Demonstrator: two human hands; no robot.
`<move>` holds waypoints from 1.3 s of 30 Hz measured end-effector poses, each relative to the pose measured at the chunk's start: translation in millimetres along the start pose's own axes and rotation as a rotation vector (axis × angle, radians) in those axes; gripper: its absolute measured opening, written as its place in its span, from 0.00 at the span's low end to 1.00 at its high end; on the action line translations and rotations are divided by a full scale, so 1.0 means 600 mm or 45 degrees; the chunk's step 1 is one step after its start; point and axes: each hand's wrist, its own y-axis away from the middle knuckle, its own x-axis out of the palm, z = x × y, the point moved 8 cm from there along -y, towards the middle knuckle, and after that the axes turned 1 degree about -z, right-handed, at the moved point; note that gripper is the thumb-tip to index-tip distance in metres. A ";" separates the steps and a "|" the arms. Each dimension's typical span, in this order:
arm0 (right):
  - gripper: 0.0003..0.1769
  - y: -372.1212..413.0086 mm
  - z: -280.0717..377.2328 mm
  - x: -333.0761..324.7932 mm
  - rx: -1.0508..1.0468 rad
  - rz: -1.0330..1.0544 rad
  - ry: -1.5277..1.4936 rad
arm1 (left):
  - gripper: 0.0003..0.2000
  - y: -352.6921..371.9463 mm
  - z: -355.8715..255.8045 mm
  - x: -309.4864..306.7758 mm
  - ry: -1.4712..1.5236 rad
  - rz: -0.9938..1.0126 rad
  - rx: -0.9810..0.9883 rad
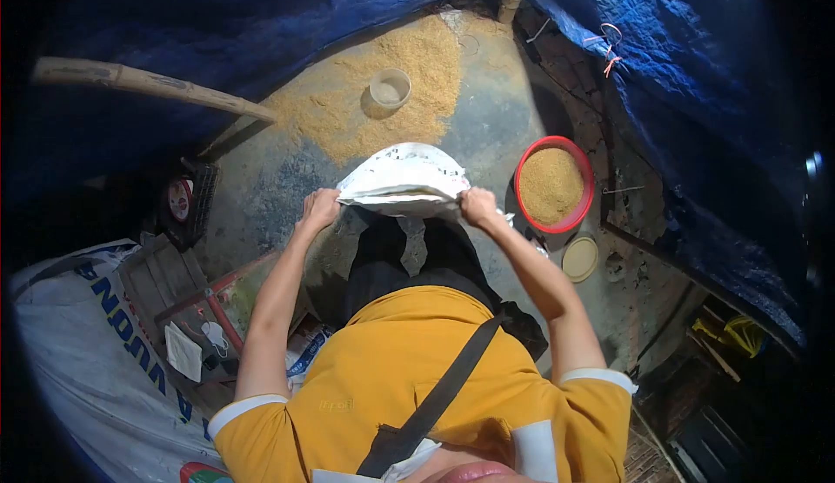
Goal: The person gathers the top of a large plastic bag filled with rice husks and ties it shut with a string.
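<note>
A white sack (404, 168) with dark printing hangs in front of my legs, its mouth pulled wide from side to side. My left hand (323, 208) is closed on the left end of its rim. On the opposite end, my right hand (478, 207) grips the rim in a fist. What the sack holds inside is hidden from here. Beyond it, a heap of yellow-brown grain or husks (348, 122) is spread on the floor, with a clear round tub (390, 89) sitting in it. A red basin (594, 189) of similar yellow-brown material stands right of my right hand.
A pale round lid (579, 259) lies below the basin. Blue tarpaulin (704, 74) walls the space, with a bamboo pole (156, 85) at left. A large printed sack (78, 344) and a low wooden piece (161, 274) stand at lower left, near a dark crate (202, 200).
</note>
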 end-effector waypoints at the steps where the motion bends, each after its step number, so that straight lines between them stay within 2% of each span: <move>1: 0.15 0.005 -0.007 -0.031 0.040 0.002 0.014 | 0.09 0.002 -0.022 -0.018 0.016 -0.050 0.054; 4: 0.13 0.003 -0.025 -0.095 0.035 -0.114 0.022 | 0.09 -0.007 -0.069 -0.076 0.129 -0.080 0.045; 6: 0.13 -0.002 -0.024 -0.086 -0.007 -0.031 0.121 | 0.10 -0.010 -0.073 -0.078 0.085 -0.064 0.061; 11: 0.13 -0.011 -0.051 0.067 0.099 0.071 0.090 | 0.11 -0.031 -0.008 0.055 0.098 -0.119 0.124; 13: 0.12 -0.010 -0.052 0.100 0.125 0.062 0.043 | 0.13 -0.032 0.018 0.095 0.168 0.058 -0.131; 15: 0.15 0.010 -0.054 0.101 0.129 0.061 -0.103 | 0.13 -0.022 0.009 0.096 0.081 0.023 -0.071; 17: 0.24 0.028 -0.060 0.060 0.199 0.104 -0.293 | 0.11 0.001 -0.041 0.024 -0.058 -0.372 0.076; 18: 0.22 0.029 -0.077 0.064 0.193 0.112 -0.469 | 0.09 0.004 -0.065 0.003 -0.022 -0.499 0.226; 19: 0.21 0.032 -0.099 0.066 0.183 0.114 -0.641 | 0.09 0.002 -0.088 -0.015 -0.019 -0.495 0.242; 21: 0.17 0.037 -0.132 0.069 0.163 0.135 -0.612 | 0.07 -0.007 -0.139 -0.023 0.430 -0.283 0.324; 22: 0.17 0.042 -0.141 0.068 0.193 0.141 -0.564 | 0.07 -0.013 -0.158 0.007 0.546 -0.059 0.306; 23: 0.16 0.047 -0.148 0.068 0.225 0.147 -0.516 | 0.09 -0.012 -0.187 0.026 0.651 0.042 0.359; 25: 0.17 0.040 -0.146 0.079 0.233 0.167 -0.546 | 0.12 -0.027 -0.212 0.076 0.550 -0.120 0.554; 26: 0.17 0.042 -0.146 0.088 0.245 0.193 -0.578 | 0.12 -0.038 -0.224 0.095 0.545 -0.107 0.583; 28: 0.20 0.046 -0.121 0.074 0.169 0.205 -0.547 | 0.17 -0.060 -0.193 0.186 0.023 0.407 0.169; 29: 0.21 0.046 -0.113 0.074 0.106 0.167 -0.480 | 0.17 -0.066 -0.189 0.194 0.017 0.406 0.178; 30: 0.16 0.048 -0.114 0.077 0.142 0.148 -0.438 | 0.21 -0.069 -0.194 0.203 0.167 0.447 0.304; 31: 0.16 0.043 -0.121 0.091 0.151 0.140 -0.444 | 0.25 -0.067 -0.202 0.207 0.316 0.491 0.430; 32: 0.14 0.039 -0.139 0.109 0.263 0.143 -0.516 | 0.29 -0.070 -0.186 0.207 0.504 0.429 0.302; 33: 0.12 0.039 -0.147 0.109 0.373 0.146 -0.588 | 0.29 -0.074 -0.179 0.206 0.495 0.434 0.310; 35: 0.12 0.034 -0.141 0.091 0.307 0.083 -0.691 | 0.29 -0.056 -0.119 0.256 0.754 0.957 -0.334; 36: 0.13 0.032 -0.147 0.089 0.359 0.021 -0.758 | 0.30 -0.047 -0.114 0.253 0.684 0.996 -0.430; 37: 0.13 0.030 -0.152 0.087 0.410 -0.040 -0.824 | 0.30 -0.035 -0.127 0.238 0.681 0.999 -0.430; 39: 0.14 0.018 -0.155 0.090 0.451 -0.037 -0.823 | 0.31 -0.023 -0.175 0.199 0.548 0.835 -0.062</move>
